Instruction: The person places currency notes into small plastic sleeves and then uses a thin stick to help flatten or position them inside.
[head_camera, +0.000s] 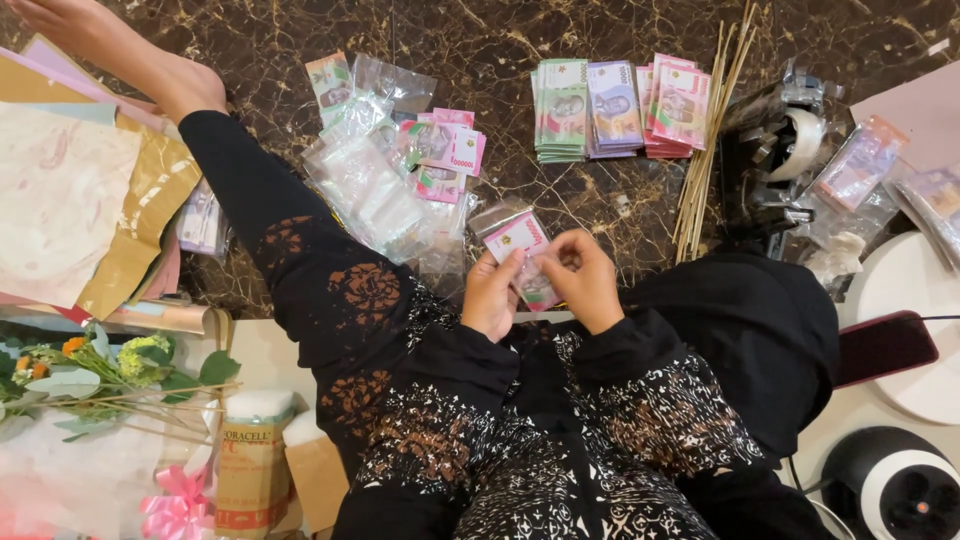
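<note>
Above the lap, left hand (490, 297) and right hand (585, 280): fingers pinch one pink banknote in clear sleeve (522, 250). Bare marble floor (620, 205) beyond; three banknote stacks (620, 108), one skewer bundle (712, 130) beside.

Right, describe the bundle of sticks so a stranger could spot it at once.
Start at the three banknote stacks at the top of the dark marble floor. Just right of them, beside the black tape dispenser, lies the stick bundle: thin, pale, long, the only bare wood there.
</note>
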